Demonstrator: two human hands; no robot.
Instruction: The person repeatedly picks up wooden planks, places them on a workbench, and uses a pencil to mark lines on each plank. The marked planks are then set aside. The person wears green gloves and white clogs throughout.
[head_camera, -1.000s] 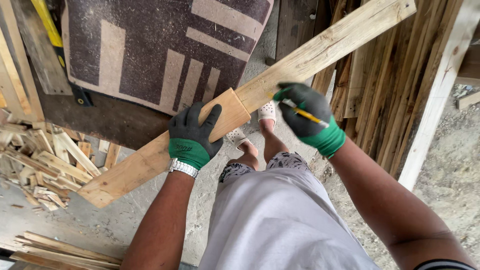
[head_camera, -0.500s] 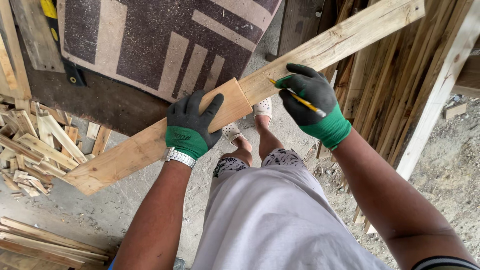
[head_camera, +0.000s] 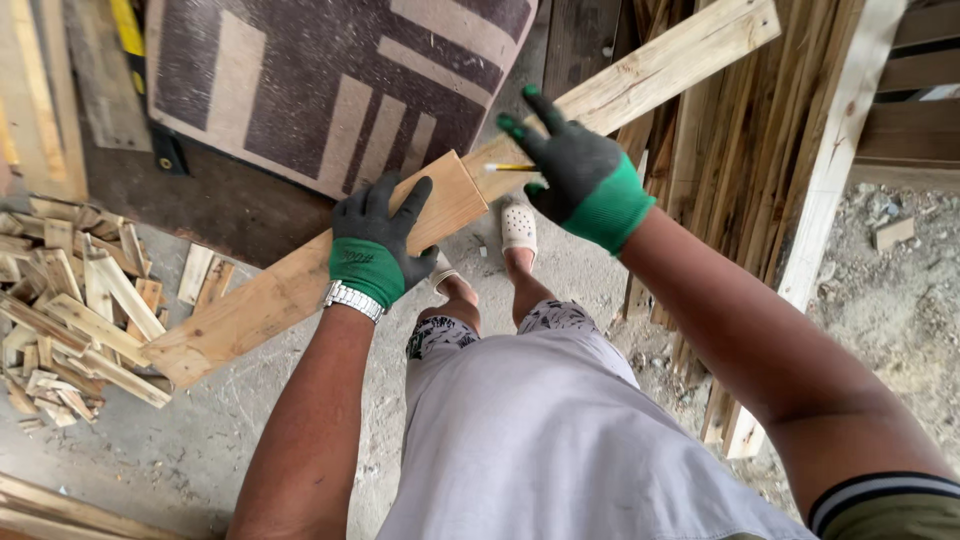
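**Long plank held level, short block pinned on top, pencil at the block's edge**

I have the long plank (head_camera: 250, 310) running across my view on a diagonal, its low end down at my left near the scrap pile (head_camera: 70, 310) and its high end up at my right, over the leaning boards (head_camera: 720, 160). That diagonal is the long axis everything here turns on.

My left hand (head_camera: 375, 245) lies flat and closed down on the short wood block (head_camera: 445, 200), fingers spread over it and pressing it against the plank beneath. The block sits on top of the plank, aligned with it, its upper-right end just past my fingertips.

My right hand (head_camera: 580, 175) hovers right beside that end of the block, on the up-plank side. It is pinched shut on a yellow pencil (head_camera: 510, 167), whose tip points left toward the block's end edge; the index and middle fingers stick up loose. I cannot tell whether the tip touches the wood. So the block's edge lies just left of the right hand, nearer to it than to the left hand's palm.

Below the plank I see my pale clog (head_camera: 518, 225) on the concrete floor (head_camera: 190, 440), and a patterned panel (head_camera: 330, 90) lies behind.
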